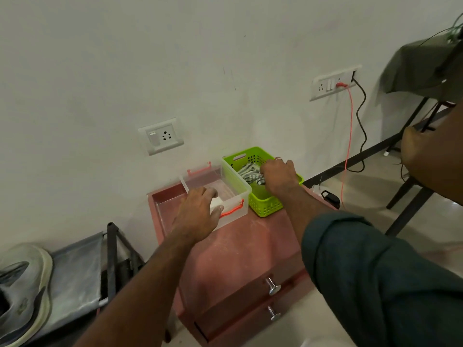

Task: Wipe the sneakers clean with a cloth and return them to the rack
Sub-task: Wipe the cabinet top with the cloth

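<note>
Nearest the camera, a rolled teal sleeve is seen on the right forearm, which is stretched out over a pink drawer cabinet. The right hand is lowered into a green basket at the back of the cabinet top, its fingers curled down onto a striped cloth; whether the cloth is truly pinched cannot be told, since the fingertips are hidden. The cloth is presumably being fetched for wiping. The left hand is laid with loosely bent fingers over the near edge of a clear plastic box with orange handles, just beside the basket, probably to steady it; something white lies under the fingers, but what it is cannot be told. One pale, scuffed sneaker is left at the lower left on a grey fabric rack, well apart from both hands and not yet touched. Wiping is judged not to have begun.
</note>
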A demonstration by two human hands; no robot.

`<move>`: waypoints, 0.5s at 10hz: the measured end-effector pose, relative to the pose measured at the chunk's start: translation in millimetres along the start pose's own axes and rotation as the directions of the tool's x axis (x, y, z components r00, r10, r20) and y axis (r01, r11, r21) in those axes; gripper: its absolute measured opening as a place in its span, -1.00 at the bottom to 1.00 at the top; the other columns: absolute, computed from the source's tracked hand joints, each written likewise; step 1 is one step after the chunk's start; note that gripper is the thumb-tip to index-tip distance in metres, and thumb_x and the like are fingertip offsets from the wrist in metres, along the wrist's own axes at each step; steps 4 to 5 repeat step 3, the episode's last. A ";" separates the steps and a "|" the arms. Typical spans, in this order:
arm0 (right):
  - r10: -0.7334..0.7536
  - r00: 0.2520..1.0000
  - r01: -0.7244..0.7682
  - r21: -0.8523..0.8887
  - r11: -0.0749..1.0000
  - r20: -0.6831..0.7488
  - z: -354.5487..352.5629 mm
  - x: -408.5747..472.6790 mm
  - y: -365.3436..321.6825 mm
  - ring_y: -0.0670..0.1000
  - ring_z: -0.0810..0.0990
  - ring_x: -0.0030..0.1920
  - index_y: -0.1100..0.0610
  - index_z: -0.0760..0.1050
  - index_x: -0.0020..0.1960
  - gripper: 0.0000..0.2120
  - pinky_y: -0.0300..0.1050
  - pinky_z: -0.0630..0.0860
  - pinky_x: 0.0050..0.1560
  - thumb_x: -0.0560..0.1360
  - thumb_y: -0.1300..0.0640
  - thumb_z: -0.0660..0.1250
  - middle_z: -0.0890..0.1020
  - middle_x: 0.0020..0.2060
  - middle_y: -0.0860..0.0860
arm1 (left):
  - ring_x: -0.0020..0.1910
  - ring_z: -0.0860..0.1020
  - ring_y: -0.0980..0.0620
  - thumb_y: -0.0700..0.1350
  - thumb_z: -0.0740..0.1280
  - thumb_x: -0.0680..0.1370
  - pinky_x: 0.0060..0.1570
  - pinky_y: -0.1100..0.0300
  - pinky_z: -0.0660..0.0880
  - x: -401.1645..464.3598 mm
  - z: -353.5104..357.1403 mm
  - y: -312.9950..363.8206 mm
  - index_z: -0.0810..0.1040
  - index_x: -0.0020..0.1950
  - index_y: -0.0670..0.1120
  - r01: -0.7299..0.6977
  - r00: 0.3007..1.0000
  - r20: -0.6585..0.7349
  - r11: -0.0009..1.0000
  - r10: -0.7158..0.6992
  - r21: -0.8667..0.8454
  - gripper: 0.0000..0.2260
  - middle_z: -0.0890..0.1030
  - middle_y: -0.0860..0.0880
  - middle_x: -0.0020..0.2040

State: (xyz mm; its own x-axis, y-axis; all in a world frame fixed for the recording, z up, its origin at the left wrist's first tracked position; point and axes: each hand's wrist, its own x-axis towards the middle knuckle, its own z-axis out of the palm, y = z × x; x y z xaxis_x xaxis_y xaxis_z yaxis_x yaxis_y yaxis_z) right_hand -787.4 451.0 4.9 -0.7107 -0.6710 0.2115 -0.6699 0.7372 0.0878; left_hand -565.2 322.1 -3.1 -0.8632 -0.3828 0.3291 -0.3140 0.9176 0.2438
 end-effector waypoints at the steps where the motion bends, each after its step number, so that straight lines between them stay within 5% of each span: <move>1: 0.041 0.985 -0.045 0.020 0.999 0.169 4.4 4.7 -11.5 0.09 0.53 0.27 -0.05 0.55 0.20 -0.69 0.16 0.32 0.32 0.47 0.11 0.34 0.60 0.18 0.01 | 0.26 0.41 -0.02 0.06 0.33 0.59 0.26 0.01 0.39 1.4 -1.1 -7.3 0.48 0.27 0.00 -0.002 1.000 0.015 1.000 0.002 0.005 -0.71 0.53 0.01 0.26; 2: 0.054 0.972 -0.105 0.217 0.970 0.228 -9.7 -8.8 -22.7 0.10 0.52 0.29 -0.10 0.58 0.14 -0.65 0.22 0.26 0.34 0.35 0.05 0.36 0.62 0.16 -0.03 | 0.23 0.43 -0.09 0.03 0.35 0.59 0.22 -0.01 0.40 -11.8 -14.0 -14.0 0.50 0.25 -0.06 -0.014 1.000 0.027 1.000 0.014 0.002 -0.71 0.55 -0.06 0.23; 3: 0.056 0.998 -0.062 0.293 0.954 0.029 -26.5 -22.3 -32.4 0.14 0.54 0.22 -0.04 0.61 0.00 -0.72 0.15 0.31 0.26 0.30 0.10 0.33 0.65 0.05 -0.01 | 0.23 0.45 -0.14 0.01 0.35 0.58 0.23 -0.03 0.40 -21.1 -24.0 -24.7 0.51 0.26 -0.10 0.022 1.000 0.000 0.999 -0.022 0.023 -0.69 0.55 -0.11 0.21; 5: 0.056 0.998 -0.062 0.293 0.954 0.029 -26.5 -22.3 -32.4 0.14 0.54 0.22 -0.04 0.61 0.00 -0.72 0.15 0.31 0.26 0.30 0.10 0.33 0.65 0.05 -0.01 | 0.23 0.45 -0.14 0.01 0.35 0.58 0.23 -0.03 0.40 -21.1 -24.0 -24.7 0.51 0.26 -0.10 0.022 1.000 0.000 0.999 -0.022 0.023 -0.69 0.55 -0.11 0.21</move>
